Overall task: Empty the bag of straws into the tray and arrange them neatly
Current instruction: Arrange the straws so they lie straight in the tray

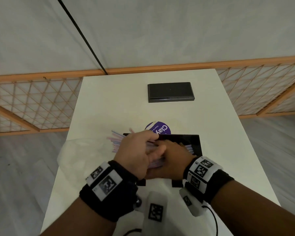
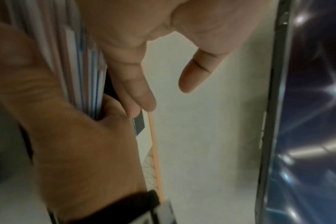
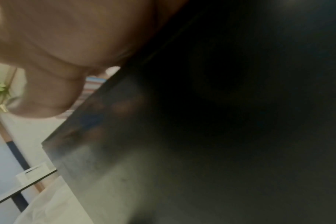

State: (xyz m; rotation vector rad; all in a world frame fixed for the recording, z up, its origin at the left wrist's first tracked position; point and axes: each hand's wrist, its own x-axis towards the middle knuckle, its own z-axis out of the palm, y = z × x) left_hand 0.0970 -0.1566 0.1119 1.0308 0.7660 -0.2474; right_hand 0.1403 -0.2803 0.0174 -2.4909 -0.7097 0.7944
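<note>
Your two hands meet over a black tray (image 1: 197, 143) at the near middle of a white table (image 1: 99, 106). Your left hand (image 1: 134, 155) is curled around a thick bundle of striped straws (image 1: 115, 142), thumb on one side and fingers on the other; the left wrist view shows the straws pressed between them. Your right hand (image 1: 174, 155) lies against the same bundle from the right, but whether it is gripping or only steadying the straws cannot be told. The straws lie crosswise over the tray, their left ends fanning out past the tray's left edge and their right ends showing inside it near the right wall.

A crumpled clear bag (image 1: 75, 150) lies on the table just left of the tray, apparently emptied. A purple round label (image 1: 158, 129) sits just behind the tray, and a black box (image 1: 170, 91) rests farther back.

The straws are likely very light, smooth and easily crushed or kinked. They will probably slide past each other and scatter if loosened. Hold the bundle around its middle, gently, and square the ends against a tray wall.
</note>
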